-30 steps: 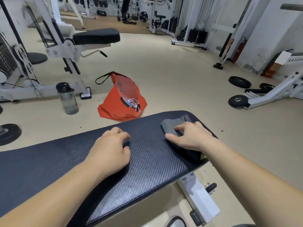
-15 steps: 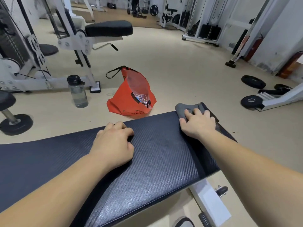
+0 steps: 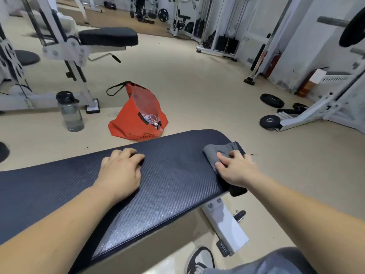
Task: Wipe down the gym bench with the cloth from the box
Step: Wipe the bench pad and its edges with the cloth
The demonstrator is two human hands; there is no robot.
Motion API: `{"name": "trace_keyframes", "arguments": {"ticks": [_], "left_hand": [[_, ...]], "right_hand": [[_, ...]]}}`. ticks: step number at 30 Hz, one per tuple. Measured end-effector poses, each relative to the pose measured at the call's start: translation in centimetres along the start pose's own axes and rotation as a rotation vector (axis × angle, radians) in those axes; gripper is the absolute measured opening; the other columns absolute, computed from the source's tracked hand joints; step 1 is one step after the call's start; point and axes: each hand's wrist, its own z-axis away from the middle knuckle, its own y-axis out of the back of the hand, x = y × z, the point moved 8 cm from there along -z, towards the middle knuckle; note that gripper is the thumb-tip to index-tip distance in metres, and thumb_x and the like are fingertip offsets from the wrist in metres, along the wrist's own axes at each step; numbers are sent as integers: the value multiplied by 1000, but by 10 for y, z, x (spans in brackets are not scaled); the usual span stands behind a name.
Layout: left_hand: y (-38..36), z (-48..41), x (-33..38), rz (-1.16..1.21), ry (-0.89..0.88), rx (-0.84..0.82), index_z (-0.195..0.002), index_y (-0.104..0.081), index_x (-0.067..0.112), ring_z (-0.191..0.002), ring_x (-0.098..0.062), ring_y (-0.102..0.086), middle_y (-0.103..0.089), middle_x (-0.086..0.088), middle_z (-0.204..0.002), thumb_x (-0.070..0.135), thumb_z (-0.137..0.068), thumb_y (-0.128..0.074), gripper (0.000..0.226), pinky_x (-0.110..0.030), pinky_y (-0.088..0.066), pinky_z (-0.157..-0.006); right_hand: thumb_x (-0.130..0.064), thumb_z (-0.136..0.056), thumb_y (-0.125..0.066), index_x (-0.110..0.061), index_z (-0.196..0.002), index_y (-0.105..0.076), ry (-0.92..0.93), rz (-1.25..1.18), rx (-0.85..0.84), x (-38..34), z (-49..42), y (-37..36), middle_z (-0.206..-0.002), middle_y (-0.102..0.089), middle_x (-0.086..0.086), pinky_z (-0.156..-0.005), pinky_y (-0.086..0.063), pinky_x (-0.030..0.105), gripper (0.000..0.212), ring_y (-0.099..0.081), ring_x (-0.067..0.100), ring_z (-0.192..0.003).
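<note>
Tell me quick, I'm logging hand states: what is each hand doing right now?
Left hand: loosely curled, resting on the bench, holding nothing.
Right hand: open, pressing the grey cloth onto the bench end.

The right hand (image 3: 236, 170) pulled the cloth (image 3: 214, 153) back across the bench (image 3: 173, 175)

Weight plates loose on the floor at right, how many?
3. One plate lies alone, farthest back. A second plate sits at the foot of the white frame. A third plate is partly hidden behind that frame. More may be hidden.
</note>
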Motion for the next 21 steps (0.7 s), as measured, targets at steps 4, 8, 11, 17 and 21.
{"name": "trace_keyframes", "arguments": {"ticks": [4, 8, 11, 17, 21], "left_hand": [[11, 6, -4, 143, -39, 13, -140, -55, 26, -136, -28, -43, -45, -1, -151, 27, -96, -54, 44, -47, -38, -113], [32, 21, -15, 180, -69, 50, -142, -54, 22, -137, -26, -43, -45, 0, -149, 23, -94, -56, 49, -41, -38, -115], [45, 34, -29, 193, -44, 71, -139, -58, 22, -134, -26, -44, -48, 0, -147, 19, -89, -57, 50, -38, -38, -114], [56, 53, -41, 37, 39, 32, -118, -67, 22, -120, -28, -49, -60, 2, -131, 33, -93, -49, 32, -40, -45, -104], [32, 67, 8, 16, 75, -127, -151, -39, 30, -142, -38, -36, -44, -12, -153, 67, -94, -29, 68, -47, -35, -116]], "right_hand": [[-51, -103, -24, -39, -152, -40, -118, -36, 118, -42, 2, 1, -159, -34, 7, -111, -29, 51, 53, -29, 39, -142], [-52, -101, -27, -40, -147, -45, 71, -68, 157, -140, 32, -2, -152, -40, 5, -111, -30, 52, 51, -33, 38, -139], [-52, -99, -32, -40, -147, -46, 391, -57, 130, -233, 84, -18, -150, -39, 4, -110, -31, 53, 51, -31, 36, -137], [-15, -98, -58, -24, -134, -67, 495, -807, -346, -225, 66, 16, -115, -68, 0, -76, -53, 24, 39, -61, 15, -96], [-17, -98, -53, -25, -114, -73, 346, -893, 70, -166, 35, 34, -104, -75, -2, -76, -57, 36, 27, -66, 14, -79]]}}
